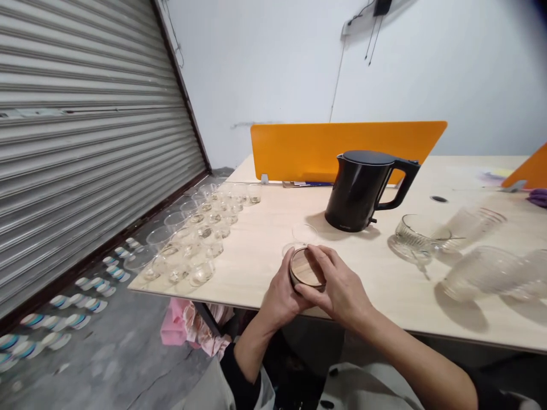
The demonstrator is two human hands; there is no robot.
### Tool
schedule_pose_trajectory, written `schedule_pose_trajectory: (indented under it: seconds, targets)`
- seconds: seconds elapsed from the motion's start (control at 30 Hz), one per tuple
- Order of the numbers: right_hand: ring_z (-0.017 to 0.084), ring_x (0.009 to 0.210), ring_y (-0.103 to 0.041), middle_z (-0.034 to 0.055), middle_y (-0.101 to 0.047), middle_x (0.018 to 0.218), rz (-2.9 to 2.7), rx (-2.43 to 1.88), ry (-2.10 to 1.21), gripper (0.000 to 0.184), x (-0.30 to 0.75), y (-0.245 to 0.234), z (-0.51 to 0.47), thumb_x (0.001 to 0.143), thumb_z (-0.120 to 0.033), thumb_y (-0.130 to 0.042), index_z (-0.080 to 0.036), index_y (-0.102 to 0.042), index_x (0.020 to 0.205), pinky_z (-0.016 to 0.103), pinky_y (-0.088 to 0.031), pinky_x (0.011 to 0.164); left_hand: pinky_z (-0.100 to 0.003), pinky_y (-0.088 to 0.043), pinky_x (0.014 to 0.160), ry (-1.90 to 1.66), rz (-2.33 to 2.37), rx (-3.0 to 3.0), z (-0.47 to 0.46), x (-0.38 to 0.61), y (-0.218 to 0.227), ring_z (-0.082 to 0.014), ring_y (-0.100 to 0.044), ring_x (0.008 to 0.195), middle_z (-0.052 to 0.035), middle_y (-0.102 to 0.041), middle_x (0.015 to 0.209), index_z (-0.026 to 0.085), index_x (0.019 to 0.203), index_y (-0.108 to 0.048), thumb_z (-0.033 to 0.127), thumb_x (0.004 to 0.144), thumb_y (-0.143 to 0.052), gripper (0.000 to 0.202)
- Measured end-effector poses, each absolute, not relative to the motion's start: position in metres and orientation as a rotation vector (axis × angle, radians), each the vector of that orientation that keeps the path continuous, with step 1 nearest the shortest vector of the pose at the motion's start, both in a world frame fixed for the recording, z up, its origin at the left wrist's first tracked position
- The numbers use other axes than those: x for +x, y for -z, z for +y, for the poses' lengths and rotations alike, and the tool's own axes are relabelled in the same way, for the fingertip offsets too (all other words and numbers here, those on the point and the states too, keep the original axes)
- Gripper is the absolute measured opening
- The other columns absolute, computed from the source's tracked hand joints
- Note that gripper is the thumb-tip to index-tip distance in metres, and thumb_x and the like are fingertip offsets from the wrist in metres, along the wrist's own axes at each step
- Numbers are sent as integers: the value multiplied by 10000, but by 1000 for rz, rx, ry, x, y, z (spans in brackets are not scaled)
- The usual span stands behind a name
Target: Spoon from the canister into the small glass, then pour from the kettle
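Observation:
A small round object with a pale, wood-grained disc and a dark rim (305, 266) is held over the table's front edge. My left hand (282, 290) wraps around its left side, closed on it. From the right, my right hand (339, 279) grips its rim, with the thumb in front and the fingers at the back. The fingers hide its sides, so I cannot tell whether it is a lid or a lidded jar. Just beyond my hands stands a clear cup (305, 232), partly covered by them. A black electric kettle (356, 193) stands behind, its handle to the right.
Several clear cups (204, 233) stand in rows along the table's left end. Ribbed glassware (478, 273) lies at the right. An orange divider (299, 149) crosses the back. White-and-blue containers (77, 299) line the floor by the shutter (85, 142). Pink cloth (196, 327) hangs below the table.

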State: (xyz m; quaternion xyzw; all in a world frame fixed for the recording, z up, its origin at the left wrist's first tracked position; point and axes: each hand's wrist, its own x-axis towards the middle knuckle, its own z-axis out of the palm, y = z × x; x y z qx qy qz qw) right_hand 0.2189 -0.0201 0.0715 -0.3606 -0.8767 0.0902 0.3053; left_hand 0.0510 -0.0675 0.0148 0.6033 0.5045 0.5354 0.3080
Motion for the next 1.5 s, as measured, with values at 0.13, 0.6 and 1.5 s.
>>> schedule_pose_trajectory:
  seconds: [0.13,0.6,1.5]
  targets:
    - [398,1321,-561,176,-551,1488,-2362,-949,-139,902,209,-75,-21,835,-595,-755,-244,-409,1591,566,-575,991,-500,-443,1200,-1521,1234,1547,-64,50,-18,-339,-558,1396,-95,-554,1544,285,1540,-411,425,733,-906,957]
    - [306,1103,-661,134,-693,1187,-2134,-942,-448,487,196,-94,-6,953,-541,-565,-193,-686,1272,462,-533,982,-479,-511,1086,-1455,1450,1551,-66,50,-22,-324,-641,1256,-71,-654,1386,281,1465,-472,375,614,-968,990]
    - [393,1195,-565,217,-682,1265,-1933,-1867,650,473,416,-148,69,1009,-425,-482,-156,-698,1333,516,-493,919,-496,-465,1124,-1511,1365,1625,-66,48,-6,-320,-617,1296,-95,-649,1387,254,1429,-487,402,679,-927,882]
